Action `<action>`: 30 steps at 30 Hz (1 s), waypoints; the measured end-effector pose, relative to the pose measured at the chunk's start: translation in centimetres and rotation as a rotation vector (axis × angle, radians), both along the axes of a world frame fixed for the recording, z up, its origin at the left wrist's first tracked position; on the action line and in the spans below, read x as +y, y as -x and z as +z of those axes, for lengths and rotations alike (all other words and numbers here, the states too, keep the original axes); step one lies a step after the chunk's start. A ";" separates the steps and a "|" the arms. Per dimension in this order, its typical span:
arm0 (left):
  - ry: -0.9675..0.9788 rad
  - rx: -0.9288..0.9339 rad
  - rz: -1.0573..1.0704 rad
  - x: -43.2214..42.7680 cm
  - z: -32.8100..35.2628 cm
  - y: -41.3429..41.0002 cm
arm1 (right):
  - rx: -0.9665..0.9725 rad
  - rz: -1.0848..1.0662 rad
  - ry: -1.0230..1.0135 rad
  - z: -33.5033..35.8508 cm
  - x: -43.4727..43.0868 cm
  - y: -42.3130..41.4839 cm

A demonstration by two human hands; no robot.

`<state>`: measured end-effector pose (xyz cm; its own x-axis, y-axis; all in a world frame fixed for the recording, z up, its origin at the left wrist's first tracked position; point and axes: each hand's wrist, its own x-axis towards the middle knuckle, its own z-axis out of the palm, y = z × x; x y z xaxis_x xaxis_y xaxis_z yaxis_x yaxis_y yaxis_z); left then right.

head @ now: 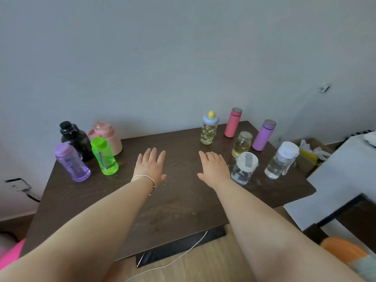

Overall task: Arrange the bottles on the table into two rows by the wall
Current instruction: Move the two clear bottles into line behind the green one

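On the dark wooden table (173,200) bottles stand in two clusters. At the left: a black jug (76,140), a pink jug (108,137), a purple bottle (71,162) and a green bottle (104,156). At the right: a duck-capped bottle (209,128), a pink flask (232,122), a purple flask (263,135), a yellow-tinted jar (241,144) and two clear white-lidded bottles (244,168) (281,160). My left hand (151,166) and my right hand (214,167) hover flat over the middle, fingers spread, holding nothing. The right hand is just beside the nearer clear bottle.
The grey wall (183,58) runs behind the table's far edge. A white table (335,190) stands to the right, with a cardboard box (311,153) of scraps behind it. A white cable (183,255) lies on the floor below the table's near edge.
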<state>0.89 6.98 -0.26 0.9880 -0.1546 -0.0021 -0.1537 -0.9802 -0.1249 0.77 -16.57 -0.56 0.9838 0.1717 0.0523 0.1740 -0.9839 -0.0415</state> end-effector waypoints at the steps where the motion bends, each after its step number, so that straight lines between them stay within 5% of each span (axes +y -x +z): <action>1: 0.002 0.004 -0.010 -1.6 0.1 0.2 | 0.002 -0.015 -0.005 0.0 -1.7 0.4; 15: 0.091 0.050 -0.195 -20.9 0.6 -0.3 | -0.063 -0.331 -0.143 0.3 -20.4 4.7; 30: 0.205 0.177 -0.380 -30.9 -2.0 -8.0 | -0.098 -0.614 -0.189 -1.4 -29.8 -0.5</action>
